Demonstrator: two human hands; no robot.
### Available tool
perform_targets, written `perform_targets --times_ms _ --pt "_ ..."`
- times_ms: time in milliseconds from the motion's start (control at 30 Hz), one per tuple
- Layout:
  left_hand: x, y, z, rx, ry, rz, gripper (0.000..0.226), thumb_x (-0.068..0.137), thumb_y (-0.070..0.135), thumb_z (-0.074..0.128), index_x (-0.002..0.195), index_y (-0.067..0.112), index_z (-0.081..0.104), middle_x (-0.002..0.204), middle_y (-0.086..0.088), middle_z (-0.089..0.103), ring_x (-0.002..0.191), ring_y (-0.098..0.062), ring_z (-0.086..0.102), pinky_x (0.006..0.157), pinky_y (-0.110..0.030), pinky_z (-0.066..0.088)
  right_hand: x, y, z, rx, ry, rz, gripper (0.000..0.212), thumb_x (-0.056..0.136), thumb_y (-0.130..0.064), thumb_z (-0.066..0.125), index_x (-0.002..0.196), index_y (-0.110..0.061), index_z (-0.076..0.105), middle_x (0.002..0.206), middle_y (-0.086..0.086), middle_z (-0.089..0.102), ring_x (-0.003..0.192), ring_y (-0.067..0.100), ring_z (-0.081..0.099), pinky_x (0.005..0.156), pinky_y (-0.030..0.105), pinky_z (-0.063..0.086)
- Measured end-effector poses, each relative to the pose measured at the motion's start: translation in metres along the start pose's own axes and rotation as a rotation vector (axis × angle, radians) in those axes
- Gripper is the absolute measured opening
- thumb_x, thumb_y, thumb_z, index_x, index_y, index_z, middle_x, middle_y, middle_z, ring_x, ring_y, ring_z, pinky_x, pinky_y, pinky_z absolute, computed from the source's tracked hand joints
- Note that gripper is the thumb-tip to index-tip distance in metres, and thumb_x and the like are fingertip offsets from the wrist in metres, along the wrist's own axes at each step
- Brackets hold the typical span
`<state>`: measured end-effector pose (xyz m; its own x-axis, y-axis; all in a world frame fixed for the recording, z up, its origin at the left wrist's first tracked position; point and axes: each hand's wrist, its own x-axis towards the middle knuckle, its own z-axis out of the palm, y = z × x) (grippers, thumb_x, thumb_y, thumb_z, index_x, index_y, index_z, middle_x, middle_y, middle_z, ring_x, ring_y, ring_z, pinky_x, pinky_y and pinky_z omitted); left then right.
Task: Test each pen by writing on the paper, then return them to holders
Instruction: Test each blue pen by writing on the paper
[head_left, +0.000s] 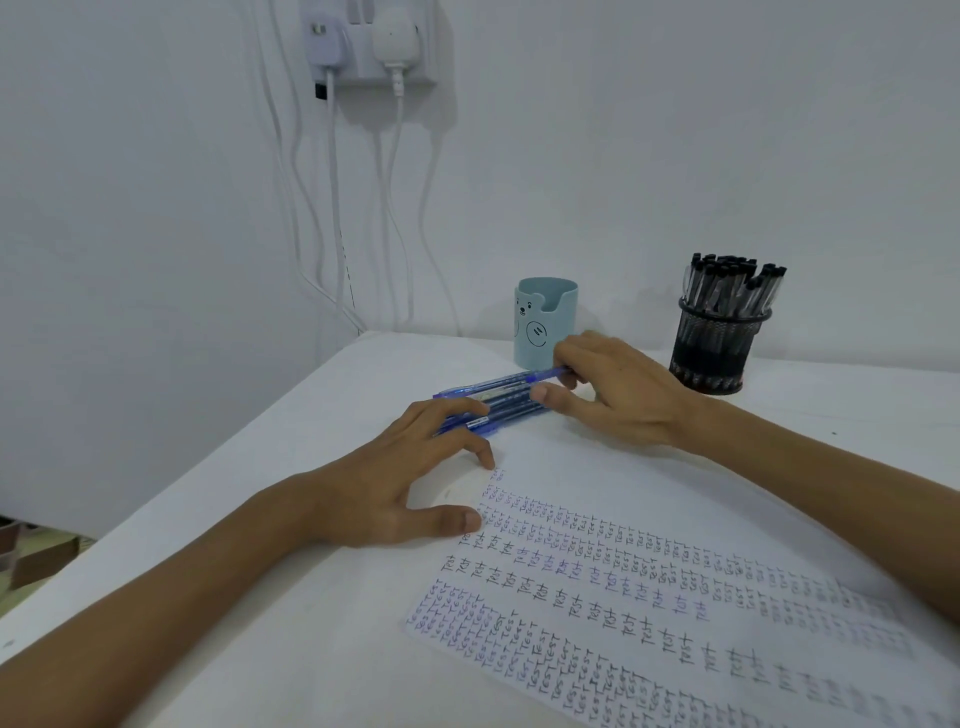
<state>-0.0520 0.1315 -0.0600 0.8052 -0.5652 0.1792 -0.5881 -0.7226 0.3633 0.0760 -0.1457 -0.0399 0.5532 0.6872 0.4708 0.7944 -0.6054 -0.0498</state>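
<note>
Pinching, with the curled fingers and thumb of the right hand (618, 395), the near end of one blue pen (511, 381), slanted just above the others. Pressing the straight, spread fingers of the left hand (395, 483) onto the bundle of blue pens (511, 408) lying side by side on the white table (311, 597), with the thumb touching the top corner of the paper (597, 467). Gripping nothing with that left hand.

Reading, on the paper just below both hands, tight slanted rows of the handwritten word "TEST" in blue, black and purplish ink, and between them two rows of larger marks too hard to make out. Noting a pale label on one pen barrel, too small to read.

Facing, just behind the right hand, a pale teal holder (545, 322) printed with a bear's face, and further right a black mesh holder (719, 343) packed with black-capped pens (732, 286) standing upright. Looking up the wall at a wall socket (363, 47) carrying two white plugs, with white cables (335, 208) hanging down behind the table.
</note>
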Motion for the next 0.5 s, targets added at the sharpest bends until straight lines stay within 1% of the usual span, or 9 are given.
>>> perform_targets --times_ms 33,67,133,167,200,267,300,400,500 --pt "0.000 0.000 0.000 0.003 -0.002 0.001 0.046 0.095 0.054 0.068 0.135 0.040 0.052 0.160 0.024 0.019 0.155 -0.008 0.014 0.124 -0.031 0.024 0.000 -0.001 0.001 0.053 0.008 0.059 0.059 0.094 -0.077 0.031 0.080 -0.021 0.044 0.078 -0.008 0.050 0.075 0.014 0.045 0.065 0.034 0.041" --pt "0.000 0.000 0.000 0.007 -0.002 0.003 0.046 0.095 0.053 0.068 0.136 0.039 0.052 0.160 0.023 0.020 0.154 -0.008 0.014 0.124 -0.029 0.023 0.000 -0.001 0.004 0.103 0.028 0.098 0.060 0.092 -0.077 0.033 0.076 -0.020 0.042 0.074 -0.008 0.048 0.072 0.013 0.044 0.064 0.036 0.040" --pt "0.000 0.000 0.000 0.012 0.001 0.007 0.046 0.095 0.052 0.068 0.136 0.039 0.052 0.159 0.024 0.022 0.154 -0.007 0.014 0.124 -0.026 0.022 0.000 -0.002 0.007 0.196 0.091 0.133 0.055 0.092 -0.069 0.038 0.071 -0.018 0.038 0.068 -0.006 0.044 0.066 0.012 0.040 0.061 0.039 0.037" --pt "0.000 0.000 0.000 0.011 0.000 0.006 0.045 0.095 0.052 0.068 0.136 0.039 0.052 0.159 0.024 0.022 0.154 -0.007 0.014 0.124 -0.025 0.022 0.000 -0.004 0.007 0.231 0.096 0.142 0.054 0.091 -0.067 0.039 0.070 -0.017 0.038 0.067 -0.005 0.043 0.065 0.011 0.038 0.061 0.040 0.035" --pt "0.000 0.000 0.000 0.010 -0.002 0.005 0.045 0.095 0.052 0.068 0.135 0.039 0.052 0.159 0.024 0.022 0.154 -0.007 0.014 0.123 -0.024 0.022 0.001 -0.006 0.007 0.240 0.076 0.148 0.058 0.091 -0.070 0.038 0.071 -0.016 0.038 0.069 -0.005 0.042 0.066 0.011 0.038 0.062 0.038 0.035" --pt "0.000 -0.001 0.000 0.009 -0.003 0.007 0.045 0.095 0.052 0.068 0.135 0.039 0.052 0.158 0.025 0.022 0.154 -0.008 0.014 0.123 -0.022 0.022 0.002 -0.011 0.005 0.219 0.027 0.149 0.071 0.087 -0.083 0.032 0.073 -0.015 0.041 0.071 -0.004 0.044 0.068 0.013 0.039 0.064 0.037 0.036" --pt "0.000 -0.001 0.000 0.010 0.000 0.010 0.045 0.095 0.052 0.068 0.135 0.040 0.052 0.158 0.025 0.023 0.154 -0.008 0.014 0.122 -0.021 0.021 0.003 -0.014 0.005 0.220 0.030 0.132 0.074 0.087 -0.085 0.030 0.073 -0.013 0.042 0.071 -0.002 0.045 0.069 0.015 0.041 0.064 0.036 0.035" --pt "0.000 -0.001 0.000 0.011 -0.001 0.011 0.045 0.095 0.052 0.068 0.135 0.039 0.052 0.158 0.025 0.023 0.153 -0.007 0.015 0.122 -0.020 0.021 0.003 -0.016 0.006 0.212 0.095 0.077 0.067 0.093 -0.072 0.031 0.072 -0.010 0.045 0.071 0.003 0.048 0.073 0.019 0.043 0.064 0.032 0.032" --pt "0.001 -0.002 0.000 0.013 0.003 0.013 0.045 0.095 0.052 0.068 0.136 0.039 0.052 0.158 0.024 0.024 0.154 -0.009 0.016 0.122 -0.022 0.022 0.003 -0.015 0.007 0.150 0.079 0.068 0.062 0.093 -0.073 0.035 0.073 -0.015 0.045 0.073 -0.001 0.048 0.074 0.016 0.043 0.064 0.028 0.031"
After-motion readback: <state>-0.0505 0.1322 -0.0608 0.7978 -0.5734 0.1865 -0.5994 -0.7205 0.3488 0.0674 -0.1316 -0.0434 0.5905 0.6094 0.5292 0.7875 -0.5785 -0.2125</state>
